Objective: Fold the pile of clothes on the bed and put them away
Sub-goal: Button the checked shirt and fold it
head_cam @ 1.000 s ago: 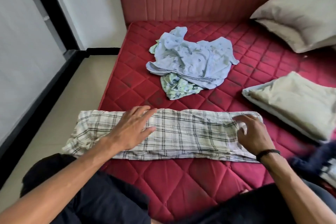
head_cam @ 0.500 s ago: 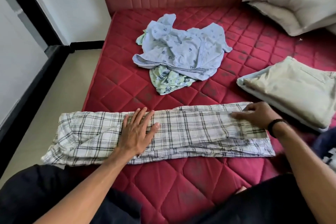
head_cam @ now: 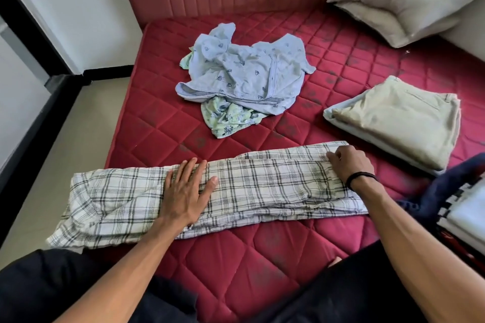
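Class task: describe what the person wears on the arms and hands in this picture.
Both forearms are bare: no sleeves, no gloves. The left hand wears nothing, and no rings show on its fingers. The right hand has a thin black band round the wrist.

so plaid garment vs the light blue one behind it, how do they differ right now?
The plaid garment lies flattened in a long narrow strip; the light blue garment is a crumpled heap. The left hand presses flat on the plaid and the right hand holds its end; nothing touches the blue one, which lies over a green floral piece. Both rest on the red mattress.
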Available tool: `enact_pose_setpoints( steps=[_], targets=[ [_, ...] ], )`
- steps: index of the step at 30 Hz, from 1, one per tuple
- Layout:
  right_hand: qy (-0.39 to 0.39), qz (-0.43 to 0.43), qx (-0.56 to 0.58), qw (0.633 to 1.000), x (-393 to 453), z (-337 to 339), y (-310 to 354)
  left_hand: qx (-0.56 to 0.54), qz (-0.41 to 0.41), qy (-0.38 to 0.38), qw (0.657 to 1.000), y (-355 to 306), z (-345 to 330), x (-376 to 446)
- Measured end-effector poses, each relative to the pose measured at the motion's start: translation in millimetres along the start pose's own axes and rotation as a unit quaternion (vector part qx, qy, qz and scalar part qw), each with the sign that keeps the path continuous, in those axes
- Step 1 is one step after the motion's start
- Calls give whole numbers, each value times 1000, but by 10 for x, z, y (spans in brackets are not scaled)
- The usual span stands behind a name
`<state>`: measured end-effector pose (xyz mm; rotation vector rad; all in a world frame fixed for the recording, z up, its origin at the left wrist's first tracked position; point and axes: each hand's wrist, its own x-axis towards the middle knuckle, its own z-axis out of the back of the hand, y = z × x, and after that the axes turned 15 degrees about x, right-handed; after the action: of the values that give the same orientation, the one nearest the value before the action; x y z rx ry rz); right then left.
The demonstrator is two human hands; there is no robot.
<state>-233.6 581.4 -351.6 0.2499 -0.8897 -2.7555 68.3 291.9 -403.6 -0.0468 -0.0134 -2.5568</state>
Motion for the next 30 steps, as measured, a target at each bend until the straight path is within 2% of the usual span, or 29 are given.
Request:
enact_pose_setpoints(
  steps=[5, 8, 10, 13, 15, 17, 20, 22, 24, 27, 30],
  targets=[
    [-71, -32, 15, 997, -14, -49, -65, -3, 21, 15, 1000, 4, -32, 11],
    [-110, -108, 33, 988, -42, -72, -41, -2, 26, 28, 999, -10, -47, 30],
    [-75, -175, 58, 980, -30, -30, -17, -2, 24, 39, 999, -13, -33, 32],
    [24, -214, 88, 973, -106, 186, 6, 23, 21, 97, 995, -52, 81, 81],
    [77, -215, 101, 968, -173, 349, -39, 38, 44, 132, 990, -138, 204, 114],
    [96, -227, 104, 964, -191, 463, -92, 25, 51, 91, 994, -348, 294, 112],
    [99, -224, 115, 963, -178, 484, -138, 8, -47, 10, 999, -837, 285, 74],
    [90, -217, 122, 964, -180, 465, -128, 3, -91, 37, 995, -1152, 199, 95],
    [92, -213, 118, 965, -186, 439, -134, 25, -90, 72, 993, -1322, 121, 169],
    [59, -209, 120, 969, -240, 464, -52, 60, -80, 93, 991, -1405, 73, 286],
    [-17, -103, 53, 993, -398, 473, 234, 61, -75, 88, 991, -1394, 54, 327]
  ],
)
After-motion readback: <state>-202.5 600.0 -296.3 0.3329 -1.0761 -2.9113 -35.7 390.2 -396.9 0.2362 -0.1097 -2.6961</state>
